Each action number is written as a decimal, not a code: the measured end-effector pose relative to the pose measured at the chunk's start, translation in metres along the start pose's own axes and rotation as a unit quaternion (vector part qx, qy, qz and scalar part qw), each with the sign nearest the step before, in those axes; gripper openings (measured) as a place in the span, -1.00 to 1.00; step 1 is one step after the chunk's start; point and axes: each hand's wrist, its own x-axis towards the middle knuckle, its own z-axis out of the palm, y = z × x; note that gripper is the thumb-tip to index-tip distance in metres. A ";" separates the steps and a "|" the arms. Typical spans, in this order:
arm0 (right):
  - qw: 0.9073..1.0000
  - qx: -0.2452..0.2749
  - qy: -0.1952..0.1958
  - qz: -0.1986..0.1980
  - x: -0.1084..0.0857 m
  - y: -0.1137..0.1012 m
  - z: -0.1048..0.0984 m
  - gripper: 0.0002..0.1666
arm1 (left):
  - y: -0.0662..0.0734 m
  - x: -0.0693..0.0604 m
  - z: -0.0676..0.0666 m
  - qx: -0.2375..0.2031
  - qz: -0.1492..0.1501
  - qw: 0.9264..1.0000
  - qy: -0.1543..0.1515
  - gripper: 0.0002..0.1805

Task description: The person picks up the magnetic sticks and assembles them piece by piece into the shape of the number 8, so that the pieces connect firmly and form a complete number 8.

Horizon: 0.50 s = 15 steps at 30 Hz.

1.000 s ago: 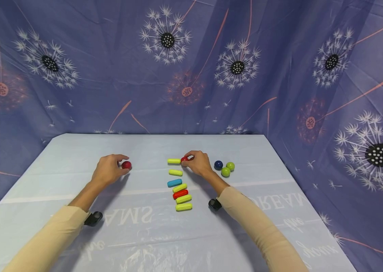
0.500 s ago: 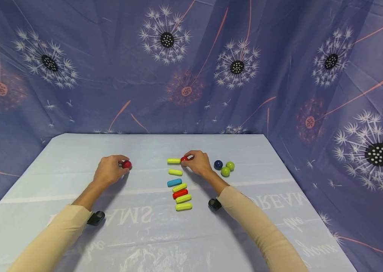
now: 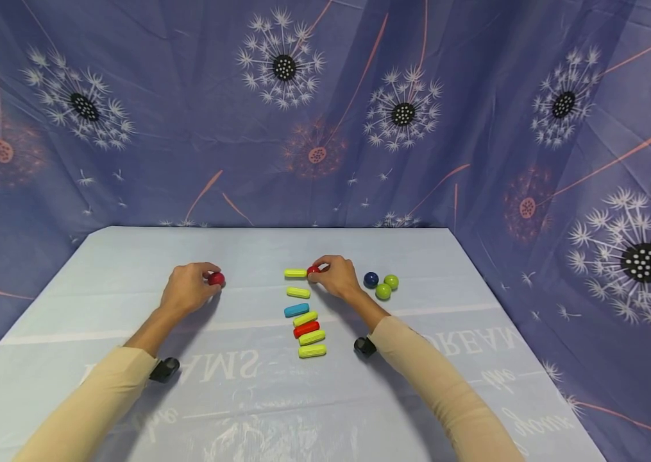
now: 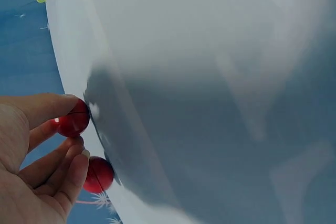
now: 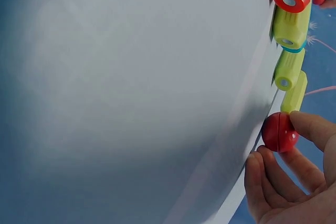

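Observation:
My left hand [image 3: 188, 289] pinches a red ball [image 4: 74, 119] between thumb and finger over the table's left half. A second red ball [image 4: 98, 174] sits by its other fingertips in the left wrist view; only one red ball [image 3: 217, 279] shows beside this hand in the head view. My right hand [image 3: 337, 277] holds another red ball [image 5: 280, 131] between thumb and finger. That ball appears to touch the end of the farthest yellow stick [image 3: 295, 273]. Nearer me lie a yellow stick [image 3: 298, 292], a blue stick [image 3: 296, 310] and a red stick [image 3: 306, 330], among more yellow ones.
Right of my right hand are a dark blue ball [image 3: 371, 280] and two green balls, one [image 3: 383, 292] nearer than the other [image 3: 391, 282]. The pale table cover [image 3: 256, 410] carries white lettering. A purple dandelion-patterned curtain [image 3: 186, 128] hangs around the back and sides.
My left hand has shifted slightly right, and its fingers have come closer round the red ball, which moved a little right. The right hand and its ball stay in place.

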 end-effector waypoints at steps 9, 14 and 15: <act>1.000 -0.003 -0.001 -0.003 0.000 -0.001 -0.001 -0.64 | 0.021 0.009 0.009 -0.016 0.005 1.000 -0.010 -0.60; 1.000 -0.002 -0.001 -0.001 0.000 -0.001 0.000 -0.65 | 0.040 0.015 0.018 -0.029 0.014 0.999 -0.016 -0.60; 1.000 -0.001 -0.001 -0.002 -0.001 -0.001 0.000 -0.65 | 0.043 0.017 0.020 -0.029 0.012 0.999 -0.018 -0.60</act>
